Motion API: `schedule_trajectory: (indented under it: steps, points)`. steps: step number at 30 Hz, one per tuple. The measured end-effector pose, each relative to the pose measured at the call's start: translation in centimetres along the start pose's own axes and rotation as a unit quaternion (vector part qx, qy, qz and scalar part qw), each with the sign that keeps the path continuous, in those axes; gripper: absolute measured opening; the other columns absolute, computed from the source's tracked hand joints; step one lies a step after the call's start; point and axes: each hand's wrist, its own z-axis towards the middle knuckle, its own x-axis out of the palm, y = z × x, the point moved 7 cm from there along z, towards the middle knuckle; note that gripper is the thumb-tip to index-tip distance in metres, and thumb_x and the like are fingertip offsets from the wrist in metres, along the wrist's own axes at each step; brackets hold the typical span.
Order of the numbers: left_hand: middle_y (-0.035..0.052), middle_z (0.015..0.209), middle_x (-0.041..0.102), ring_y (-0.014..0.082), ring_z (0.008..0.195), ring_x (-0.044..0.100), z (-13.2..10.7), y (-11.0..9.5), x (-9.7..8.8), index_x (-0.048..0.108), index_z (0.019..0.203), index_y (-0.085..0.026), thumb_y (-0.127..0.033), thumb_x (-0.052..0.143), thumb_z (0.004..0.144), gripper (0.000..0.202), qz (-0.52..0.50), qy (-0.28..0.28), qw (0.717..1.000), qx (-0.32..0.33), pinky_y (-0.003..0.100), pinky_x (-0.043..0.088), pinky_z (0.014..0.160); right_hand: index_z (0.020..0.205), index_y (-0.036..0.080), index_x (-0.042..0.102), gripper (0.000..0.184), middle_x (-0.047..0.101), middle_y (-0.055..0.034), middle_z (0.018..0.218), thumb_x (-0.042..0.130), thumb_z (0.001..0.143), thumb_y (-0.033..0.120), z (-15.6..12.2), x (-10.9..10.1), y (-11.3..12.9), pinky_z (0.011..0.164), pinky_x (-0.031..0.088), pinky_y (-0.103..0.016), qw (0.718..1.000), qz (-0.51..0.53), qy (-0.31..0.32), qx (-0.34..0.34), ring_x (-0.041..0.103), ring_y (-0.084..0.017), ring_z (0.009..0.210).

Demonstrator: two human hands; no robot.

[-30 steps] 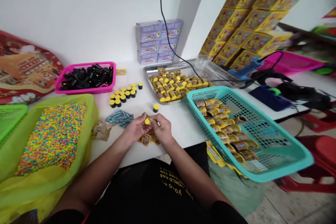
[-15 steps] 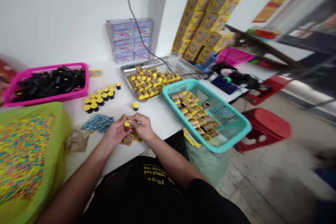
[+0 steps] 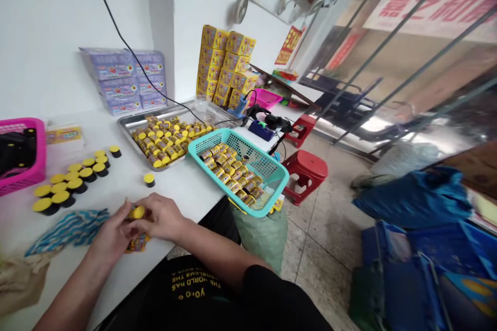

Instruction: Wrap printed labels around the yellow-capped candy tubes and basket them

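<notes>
In front of my chest, the fingers of my left hand (image 3: 111, 235) and my right hand (image 3: 165, 217) close around a small yellow-lidded container (image 3: 138, 212). Its side is mostly hidden by my fingers. Printed yellow-orange labels (image 3: 139, 244) lie on the table just beneath my hands. A blue-and-white striped cloth (image 3: 68, 230) rests beside my left hand. Beyond my hands, a single black container with a yellow lid (image 3: 149, 180) stands upright. Several more like it, the grouped black containers (image 3: 60, 199), stand in rows to the left.
A metal tray (image 3: 123, 125) holds many labelled containers, as does the teal basket (image 3: 282, 173) at the table's right edge. A pink basket (image 3: 40, 158) with black pieces sits left. Purple boxes (image 3: 118, 78) and yellow boxes (image 3: 223, 64) are stacked behind. A red stool (image 3: 308, 163) stands on the floor.
The camera view has swung right, so the table's contents sit further left and the green tub has left view. Both hands still hold the yellow-lidded container, which my fingers have turned slightly.
</notes>
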Motion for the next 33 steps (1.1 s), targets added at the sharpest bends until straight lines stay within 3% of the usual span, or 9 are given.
schedule_trajectory:
  steps: [3, 9, 14, 20, 22, 24, 27, 30, 33]
  points:
    - [0.0024, 0.07, 0.067, 0.0157, 0.058, 0.064, 0.1, -0.4, 0.4, 0.064, 0.085, -0.014, -0.02, 0.063, 0.081, 0.007, 0.037, 0.039, 0.998, 0.04, 0.025, 0.053, 0.052, 0.111, 0.019, 0.064, 0.034, 0.069, -0.0038, 0.095, 0.07, 0.083, 0.036, -0.1, -0.3, 0.1, 0.078, 0.051, -0.024, 0.999, -0.02, -0.03, 0.022, 0.064, -0.014, 0.083]
    - [-0.0007, 0.071, 0.066, 0.0126, 0.055, 0.06, 0.4, -0.8, -0.3, 0.063, 0.078, -0.016, -0.016, 0.072, 0.068, 0.014, 0.017, 0.014, 0.996, 0.091, 0.022, 0.05, 0.048, 0.107, 0.021, 0.069, 0.025, 0.067, -0.0024, 0.082, 0.05, 0.096, 0.033, -0.2, 0.2, 0.0, 0.078, 0.049, -0.022, 0.999, 0.016, -0.016, 0.022, 0.062, -0.013, 0.081]
    - [-0.0021, 0.068, 0.064, 0.0124, 0.052, 0.058, 0.1, -0.9, 0.2, 0.061, 0.077, -0.017, -0.02, 0.078, 0.061, 0.023, 0.032, 0.006, 0.995, 0.098, 0.021, 0.045, 0.043, 0.102, 0.023, 0.068, 0.019, 0.068, -0.002, 0.089, 0.059, 0.091, 0.036, -0.4, 0.2, -0.8, 0.078, 0.05, -0.025, 0.994, 0.069, -0.006, 0.081, 0.064, -0.014, 0.084]
    - [-0.0041, 0.072, 0.062, 0.011, 0.054, 0.058, -0.7, -0.6, 1.1, 0.058, 0.081, -0.018, -0.029, 0.082, 0.06, 0.033, 0.067, 0.023, 0.992, 0.105, 0.02, 0.043, 0.041, 0.094, 0.02, 0.064, 0.043, 0.064, 0.0026, 0.069, 0.069, 0.075, 0.059, -0.7, 1.0, -1.3, 0.058, 0.049, -0.025, 0.936, 0.293, 0.04, 0.191, 0.063, -0.014, 0.061]
    - [-0.0035, 0.071, 0.061, 0.0123, 0.05, 0.057, -1.1, -0.4, 1.6, 0.058, 0.088, -0.019, -0.041, 0.08, 0.065, 0.038, 0.101, 0.052, 0.989, 0.093, 0.021, 0.042, 0.04, 0.091, 0.019, 0.064, 0.046, 0.061, 0.0039, 0.064, 0.072, 0.07, 0.06, -0.9, 0.3, -1.4, 0.053, 0.046, -0.024, 0.919, 0.334, 0.016, 0.209, 0.059, -0.012, 0.055]
    - [-0.0011, 0.071, 0.063, 0.0161, 0.049, 0.058, -1.4, -0.2, 2.1, 0.057, 0.102, -0.021, -0.055, 0.072, 0.07, 0.05, 0.135, 0.084, 0.984, 0.077, 0.023, 0.041, 0.038, 0.086, 0.019, 0.064, 0.046, 0.059, 0.0047, 0.064, 0.078, 0.063, 0.056, -1.2, -2.0, -1.4, 0.051, 0.043, -0.022, 0.92, 0.326, -0.045, 0.212, 0.053, -0.01, 0.053]
    - [0.0026, 0.073, 0.066, 0.0182, 0.051, 0.059, -1.5, -0.7, 2.1, 0.053, 0.115, -0.02, -0.063, 0.065, 0.073, 0.062, 0.171, 0.086, 0.977, 0.094, 0.023, 0.038, 0.038, 0.083, 0.02, 0.063, 0.039, 0.057, 0.0047, 0.066, 0.079, 0.062, 0.048, -2.2, -8.1, -1.5, 0.051, 0.039, -0.022, 0.933, 0.26, -0.141, 0.206, 0.048, -0.008, 0.054]
    - [0.0006, 0.066, 0.063, 0.0134, 0.047, 0.053, -1.3, -2.0, 1.1, 0.059, 0.095, -0.018, -0.058, 0.069, 0.072, 0.048, 0.234, 0.027, 0.96, 0.148, 0.022, 0.034, 0.04, 0.083, 0.02, 0.061, 0.029, 0.059, 0.0032, 0.067, 0.072, 0.068, 0.043, -4.2, -16.6, -2.6, 0.054, 0.041, -0.023, 0.939, 0.131, -0.24, 0.209, 0.051, -0.01, 0.056]
    - [-0.0033, 0.051, 0.051, 0.0108, 0.045, 0.044, -1.0, -3.1, 0.2, 0.056, 0.069, -0.017, -0.053, 0.069, 0.072, 0.038, 0.354, -0.029, 0.912, 0.205, 0.023, 0.032, 0.045, 0.079, 0.02, 0.06, 0.031, 0.058, 0.0035, 0.059, 0.07, 0.065, 0.046, -7.3, -24.3, -5.7, 0.051, 0.041, -0.024, 0.908, -0.024, -0.293, 0.298, 0.053, -0.013, 0.053]
